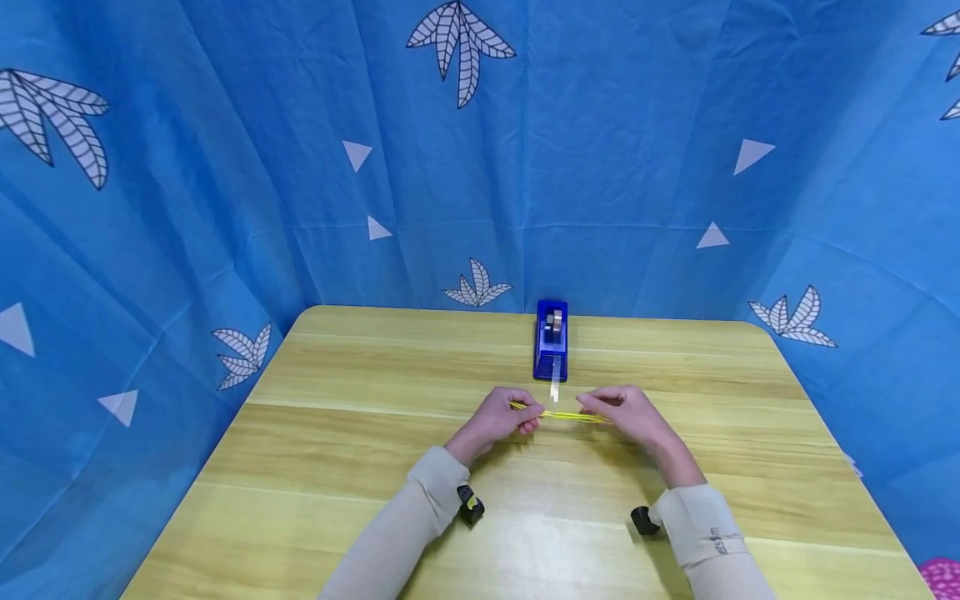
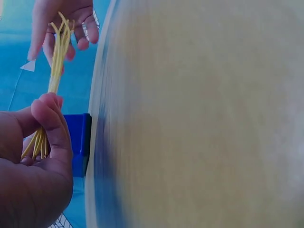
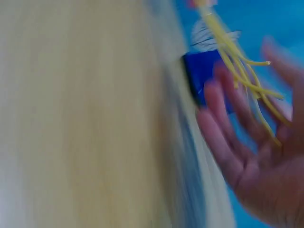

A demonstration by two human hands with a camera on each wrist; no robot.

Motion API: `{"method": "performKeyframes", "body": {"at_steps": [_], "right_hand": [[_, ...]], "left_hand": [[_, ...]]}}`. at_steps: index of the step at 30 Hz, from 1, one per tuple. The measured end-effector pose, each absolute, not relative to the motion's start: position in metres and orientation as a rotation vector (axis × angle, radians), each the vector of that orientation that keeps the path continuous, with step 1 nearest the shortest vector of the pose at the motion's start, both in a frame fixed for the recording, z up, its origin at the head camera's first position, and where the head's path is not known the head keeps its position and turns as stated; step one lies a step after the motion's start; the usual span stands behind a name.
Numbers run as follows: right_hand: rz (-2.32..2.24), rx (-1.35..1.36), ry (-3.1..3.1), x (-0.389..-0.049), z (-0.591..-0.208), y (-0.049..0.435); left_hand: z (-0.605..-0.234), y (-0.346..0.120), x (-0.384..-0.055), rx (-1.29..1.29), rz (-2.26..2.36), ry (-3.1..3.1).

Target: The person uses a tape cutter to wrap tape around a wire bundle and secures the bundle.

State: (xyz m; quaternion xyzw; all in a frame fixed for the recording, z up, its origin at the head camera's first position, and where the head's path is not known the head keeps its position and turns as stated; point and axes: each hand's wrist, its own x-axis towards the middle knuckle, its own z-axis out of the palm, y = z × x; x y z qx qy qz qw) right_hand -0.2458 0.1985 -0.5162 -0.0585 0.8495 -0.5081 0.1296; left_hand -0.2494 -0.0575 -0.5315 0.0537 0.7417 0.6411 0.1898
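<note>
A bundle of thin yellow wires (image 1: 564, 415) stretches sideways between both hands, above the table. My left hand (image 1: 504, 414) pinches it between thumb and fingers, and the loose ends splay out below the grip in the left wrist view. Just past those fingertips, a pale shiny band (image 2: 53, 84) circles the wires (image 2: 58, 57). At the other end is my right hand (image 1: 628, 412); in the right wrist view its fingers (image 3: 223, 142) are spread and relaxed, with the frayed wire tips (image 3: 259, 90) lying over the palm side, not gripped.
A blue tape dispenser (image 1: 541, 346) stands beyond the hands near the table's back edge. From its front hangs a strip of clear tape (image 1: 555, 389) towards the wires. Blue patterned curtain (image 1: 622, 167) encloses the wooden table (image 1: 360, 358) at the back and sides.
</note>
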Motion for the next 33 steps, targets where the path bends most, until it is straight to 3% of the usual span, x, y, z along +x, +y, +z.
{"method": "performKeyframes", "body": {"at_steps": [5,15,33], "right_hand": [[-1.702,0.049,2.184,-0.2482,-0.513,0.1994],[-1.563,-0.159,1.985,-0.2436,-0.5123,0.2039],[-1.632,-0.097,2.085,-0.2451,-0.5197,0.2002]], "left_hand": [[-0.5327,-0.0579,-0.2493,0.147,1.803,2.104],[-0.5366,-0.0597,-0.2519,0.175,1.8,2.157],[-0.5324,-0.058,-0.2495,0.206,1.671,2.233]]}}
